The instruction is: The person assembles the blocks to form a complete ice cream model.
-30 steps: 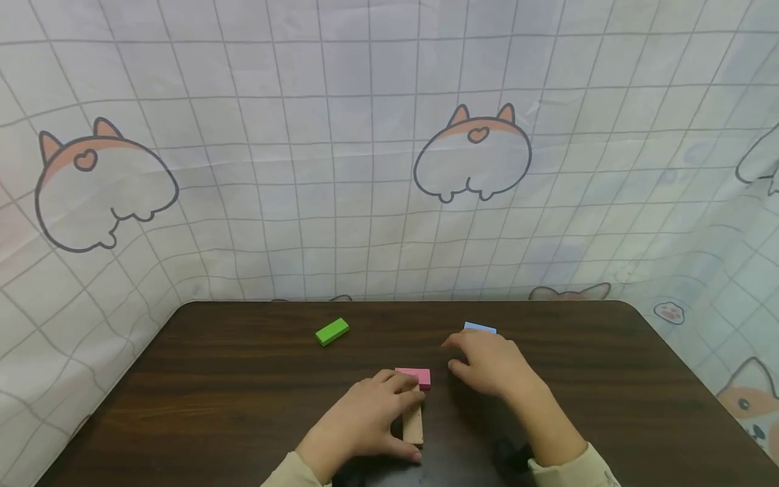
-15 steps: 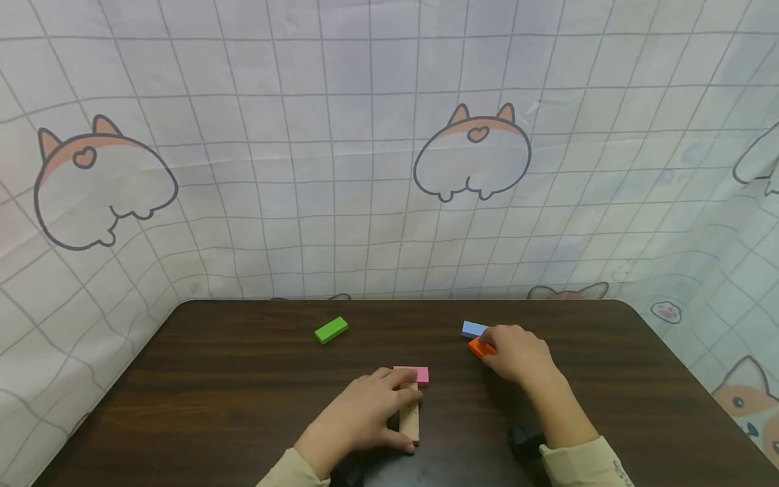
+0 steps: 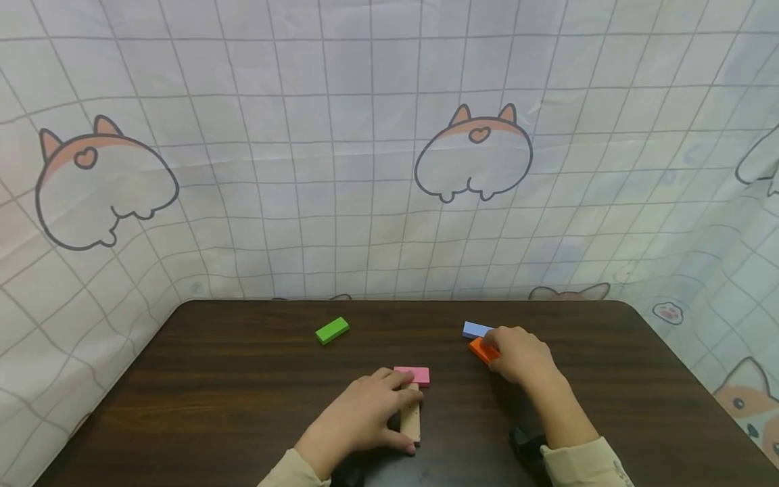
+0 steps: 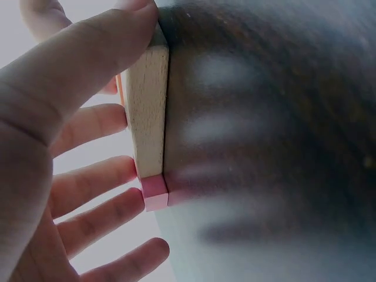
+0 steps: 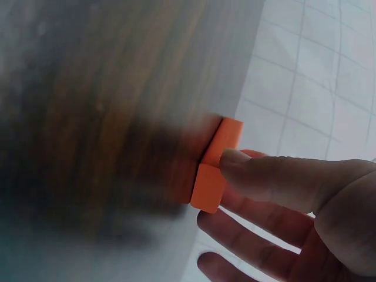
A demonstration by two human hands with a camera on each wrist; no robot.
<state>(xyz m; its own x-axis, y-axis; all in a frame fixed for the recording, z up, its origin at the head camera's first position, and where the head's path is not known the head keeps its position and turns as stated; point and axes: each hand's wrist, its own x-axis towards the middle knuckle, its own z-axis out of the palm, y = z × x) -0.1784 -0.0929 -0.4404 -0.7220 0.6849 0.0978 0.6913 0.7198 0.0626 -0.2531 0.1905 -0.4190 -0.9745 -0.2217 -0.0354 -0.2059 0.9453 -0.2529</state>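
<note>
A plain wooden block point(image 3: 410, 423) lies lengthwise on the dark table, its far end against a pink block point(image 3: 420, 376). My left hand point(image 3: 365, 412) rests over both: in the left wrist view the thumb point(image 4: 111, 47) is at the wooden block's near end. Fairly straight fingers point(image 4: 100, 120) touch along the blocks, the little finger hanging free. Farther right, my right hand point(image 3: 520, 355) pinches an orange block point(image 3: 483, 350) between thumb point(image 5: 258, 176) and fingers. The orange block lies low at the table surface, partly hidden by the hand. Just behind it lies a blue block point(image 3: 476, 330).
A green block point(image 3: 332, 331) lies at the back left of the table point(image 3: 213, 379). Behind the table's far edge hangs a white gridded cloth point(image 3: 341, 169) with cartoon animals; it also runs along both sides.
My right hand has moved right from beside the blue block and taken hold of the orange block, which was hidden under it. My left hand and the blocks beneath it have stayed put.
</note>
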